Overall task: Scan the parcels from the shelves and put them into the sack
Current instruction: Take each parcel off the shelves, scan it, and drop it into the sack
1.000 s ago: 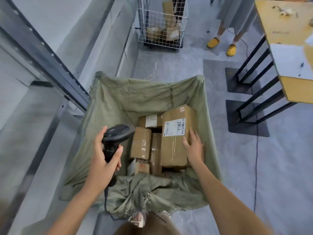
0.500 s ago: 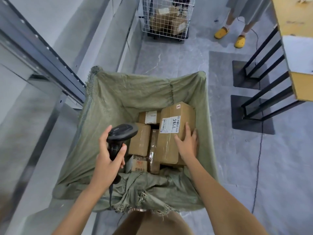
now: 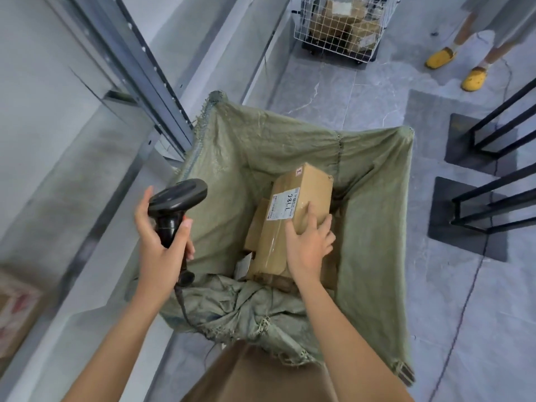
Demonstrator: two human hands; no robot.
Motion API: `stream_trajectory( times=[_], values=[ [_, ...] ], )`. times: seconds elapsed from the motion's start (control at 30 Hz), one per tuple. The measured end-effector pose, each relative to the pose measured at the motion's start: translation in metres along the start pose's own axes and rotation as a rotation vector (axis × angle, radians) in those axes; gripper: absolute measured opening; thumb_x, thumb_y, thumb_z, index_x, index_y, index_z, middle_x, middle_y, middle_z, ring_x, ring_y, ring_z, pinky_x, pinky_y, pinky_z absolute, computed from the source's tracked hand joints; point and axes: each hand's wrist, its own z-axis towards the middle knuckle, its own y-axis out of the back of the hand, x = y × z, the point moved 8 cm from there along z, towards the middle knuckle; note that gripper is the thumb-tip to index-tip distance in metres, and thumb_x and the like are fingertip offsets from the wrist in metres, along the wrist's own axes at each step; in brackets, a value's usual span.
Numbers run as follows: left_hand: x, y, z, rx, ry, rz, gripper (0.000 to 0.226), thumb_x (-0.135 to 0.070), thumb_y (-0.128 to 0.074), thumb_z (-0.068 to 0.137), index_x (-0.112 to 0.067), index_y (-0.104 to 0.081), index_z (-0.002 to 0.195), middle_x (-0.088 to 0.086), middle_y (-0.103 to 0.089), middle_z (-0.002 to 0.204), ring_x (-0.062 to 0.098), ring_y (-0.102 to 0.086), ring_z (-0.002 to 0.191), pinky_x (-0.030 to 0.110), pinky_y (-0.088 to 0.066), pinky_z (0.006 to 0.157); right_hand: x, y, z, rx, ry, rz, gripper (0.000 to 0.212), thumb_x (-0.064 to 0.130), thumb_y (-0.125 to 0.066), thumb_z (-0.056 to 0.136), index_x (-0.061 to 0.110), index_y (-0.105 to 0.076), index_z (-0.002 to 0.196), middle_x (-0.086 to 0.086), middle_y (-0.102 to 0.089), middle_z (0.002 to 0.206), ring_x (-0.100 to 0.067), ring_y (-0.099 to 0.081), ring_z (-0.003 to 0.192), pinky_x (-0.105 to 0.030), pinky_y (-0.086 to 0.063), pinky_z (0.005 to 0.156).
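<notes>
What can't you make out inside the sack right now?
Head view only:
- Parcels under the big labelled box: mostly hidden by it and the right hand.
- The label's small print: too small to read.
- Sack bottom: hidden by parcels and its bunched near rim.
- Scanner trigger: hidden by the left hand.

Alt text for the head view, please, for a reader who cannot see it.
Seen from above, a right hand rests on a labelled cardboard parcel inside an open green sack, while the left hand grips a black barcode scanner beside it.
</notes>
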Motion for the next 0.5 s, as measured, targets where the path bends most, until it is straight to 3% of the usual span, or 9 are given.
stream_trajectory(
  times=[0.1, 0.23, 0.4, 0.5],
  values=[
    [0.002, 0.001, -0.002, -0.009, 0.004, -0.003, 0.081, -0.003, -0.057, 0.102, -0.073, -0.028, 0.131, 0.007, -0.063, 0.082, 0.018, -0.056, 0.050, 0.026, -0.053, 0.052, -0.013, 0.019, 0.015, -0.081, 0.010, -0.066, 0.069, 0.055, -0.055, 0.093, 0.039, -0.028, 0.155, -0.013, -0.011, 0.165, -0.037, -0.021, 0.139, -0.053, -0.018, 0.115],
    [0.008, -0.011, -0.005, 0.012, 0.031, -0.006, 0.081, -0.005, -0.058, 0.102, -0.074, -0.029, 0.130, 0.013, -0.063, 0.097, 0.017, -0.057, 0.052, 0.025, -0.054, 0.054, -0.062, 0.046, 0.031, -0.138, -0.076, -0.144, 0.067, 0.048, -0.057, 0.093, 0.037, -0.031, 0.154, -0.014, -0.013, 0.165, -0.040, -0.022, 0.141, -0.054, -0.017, 0.115],
    [0.015, -0.025, -0.005, 0.082, 0.029, 0.024, 0.076, -0.008, -0.060, 0.101, -0.066, -0.027, 0.138, -0.006, -0.066, 0.088, 0.017, -0.060, 0.055, 0.025, -0.054, 0.054, -0.085, 0.040, 0.036, -0.088, -0.069, -0.296, 0.072, 0.052, -0.045, 0.099, 0.031, -0.012, 0.160, -0.012, -0.010, 0.167, -0.038, -0.014, 0.149, -0.055, -0.016, 0.118],
    [0.017, -0.026, -0.006, 0.091, 0.028, 0.030, 0.076, -0.009, -0.060, 0.101, -0.064, -0.027, 0.141, -0.005, -0.067, 0.088, 0.018, -0.060, 0.056, 0.025, -0.055, 0.054, -0.076, 0.033, 0.040, -0.058, -0.079, -0.266, 0.076, 0.047, -0.045, 0.100, 0.028, -0.003, 0.160, -0.012, -0.001, 0.168, -0.038, -0.008, 0.151, -0.056, -0.013, 0.119]
  ],
)
